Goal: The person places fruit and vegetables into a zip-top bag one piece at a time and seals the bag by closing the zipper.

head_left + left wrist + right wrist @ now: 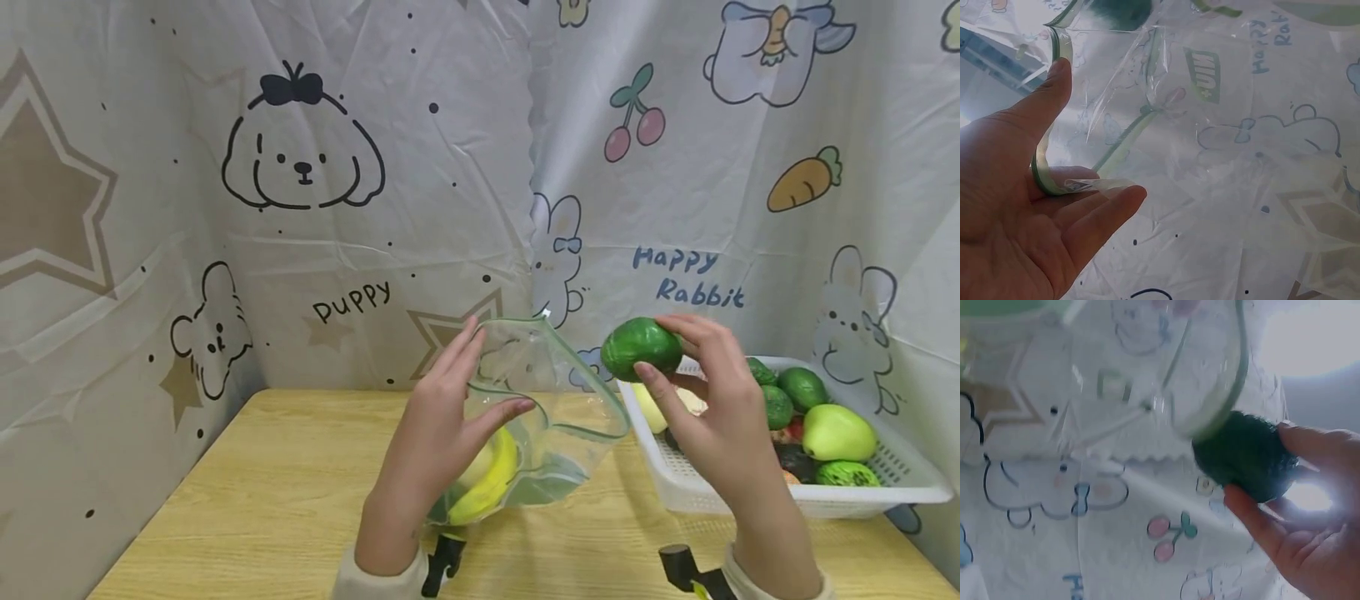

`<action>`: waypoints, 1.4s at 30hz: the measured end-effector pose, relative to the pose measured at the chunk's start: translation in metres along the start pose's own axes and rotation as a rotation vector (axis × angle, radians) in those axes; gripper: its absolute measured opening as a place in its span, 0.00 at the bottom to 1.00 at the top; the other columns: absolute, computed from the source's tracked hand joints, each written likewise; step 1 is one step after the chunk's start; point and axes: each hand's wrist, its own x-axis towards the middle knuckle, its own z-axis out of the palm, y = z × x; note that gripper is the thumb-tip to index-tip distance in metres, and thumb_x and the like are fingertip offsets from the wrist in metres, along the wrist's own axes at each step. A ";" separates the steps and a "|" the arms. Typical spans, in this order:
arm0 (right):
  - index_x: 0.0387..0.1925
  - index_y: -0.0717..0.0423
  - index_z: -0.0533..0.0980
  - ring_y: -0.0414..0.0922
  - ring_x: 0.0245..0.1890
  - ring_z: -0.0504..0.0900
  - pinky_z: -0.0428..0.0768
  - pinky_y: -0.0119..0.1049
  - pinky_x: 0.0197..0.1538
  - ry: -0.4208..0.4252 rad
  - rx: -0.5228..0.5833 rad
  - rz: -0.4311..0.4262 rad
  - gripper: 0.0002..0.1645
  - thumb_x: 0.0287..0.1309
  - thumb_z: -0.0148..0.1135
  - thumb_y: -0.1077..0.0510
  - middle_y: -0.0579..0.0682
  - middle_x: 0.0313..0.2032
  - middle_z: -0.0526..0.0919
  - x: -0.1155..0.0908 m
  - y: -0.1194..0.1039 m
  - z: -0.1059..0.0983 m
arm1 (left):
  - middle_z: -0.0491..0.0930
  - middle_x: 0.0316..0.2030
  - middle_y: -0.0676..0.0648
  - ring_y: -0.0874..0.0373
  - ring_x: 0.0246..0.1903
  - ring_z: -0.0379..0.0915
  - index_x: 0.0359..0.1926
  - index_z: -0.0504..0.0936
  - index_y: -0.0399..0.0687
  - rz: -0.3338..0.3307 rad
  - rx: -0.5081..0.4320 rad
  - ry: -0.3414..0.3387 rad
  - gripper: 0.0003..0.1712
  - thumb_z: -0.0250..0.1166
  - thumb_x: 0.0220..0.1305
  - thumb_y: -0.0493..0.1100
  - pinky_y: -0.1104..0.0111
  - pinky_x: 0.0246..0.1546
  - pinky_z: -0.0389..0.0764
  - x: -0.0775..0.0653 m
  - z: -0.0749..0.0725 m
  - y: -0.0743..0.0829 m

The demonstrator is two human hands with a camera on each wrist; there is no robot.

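Observation:
My right hand pinches a dark green avocado between thumb and fingers, just right of the mouth of a clear zip bag. In the right wrist view the avocado overlaps the bag's green rim. My left hand spreads the bag's mouth, its thumb at the near rim and its fairly straight fingers at the far one. In the left wrist view the green zip strip runs between thumb and fingers. A yellow banana lies inside the bag, beside a paler thing partly hidden by my hand.
On the right of the wooden table, a white plastic basket holds a green pear-like fruit, more green avocados and several other pieces of produce. A printed curtain hangs behind and at both sides.

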 end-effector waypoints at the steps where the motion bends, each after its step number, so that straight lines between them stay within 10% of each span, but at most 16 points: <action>1: 0.59 0.55 0.70 0.48 0.52 0.75 0.77 0.12 0.43 0.010 0.025 -0.033 0.33 0.48 0.67 0.67 0.57 0.56 0.72 0.000 -0.006 0.003 | 0.57 0.71 0.45 0.52 0.66 0.56 0.69 0.60 0.46 0.002 0.002 0.001 0.48 0.63 0.52 0.65 0.56 0.63 0.69 0.000 0.000 0.000; 7: 0.56 0.52 0.73 0.43 0.49 0.74 0.80 0.23 0.40 -0.025 -0.010 -0.154 0.35 0.42 0.72 0.64 0.52 0.52 0.78 -0.001 -0.026 0.019 | 0.58 0.70 0.43 0.51 0.66 0.57 0.68 0.61 0.44 0.020 -0.004 0.010 0.49 0.62 0.52 0.65 0.54 0.63 0.70 0.000 0.000 -0.002; 18: 0.54 0.51 0.74 0.38 0.31 0.71 0.74 0.33 0.30 -0.098 -0.055 -0.063 0.29 0.47 0.70 0.57 0.48 0.50 0.79 -0.005 -0.030 0.030 | 0.59 0.70 0.42 0.50 0.66 0.56 0.67 0.62 0.42 0.024 0.013 0.012 0.49 0.61 0.52 0.66 0.53 0.63 0.69 0.000 -0.002 -0.004; 42: 0.58 0.51 0.72 0.38 0.38 0.73 0.79 0.41 0.35 -0.086 -0.048 -0.081 0.33 0.48 0.70 0.60 0.51 0.54 0.78 -0.006 -0.036 0.038 | 0.58 0.70 0.42 0.51 0.66 0.56 0.68 0.61 0.43 0.015 0.001 0.001 0.49 0.62 0.52 0.65 0.54 0.63 0.70 0.000 -0.005 -0.004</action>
